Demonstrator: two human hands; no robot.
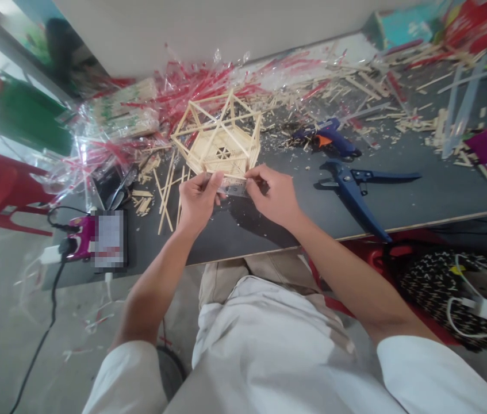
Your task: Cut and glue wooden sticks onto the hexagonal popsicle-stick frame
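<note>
A light wooden stick frame point(219, 138), six-sided with crossing sticks on top, stands on the dark table in the middle. At its near edge, my left hand point(200, 198) pinches the left end of a thin wooden stick point(232, 176). My right hand point(271, 192) has its fingers closed on the right end of that same stick. Beneath the stick, between both hands, shows a grey metal strip point(235, 188); whether a hand grips it too is unclear. Several loose sticks point(165, 192) lie left of my left hand.
Blue cutters point(355, 187) and a blue glue gun point(333, 138) lie to the right on the table point(303, 224). Plastic wrappers point(200, 86) and stick scraps cover the back. A phone point(110, 240) and purple power strip point(80, 237) sit front left, near a red stool point(2, 187).
</note>
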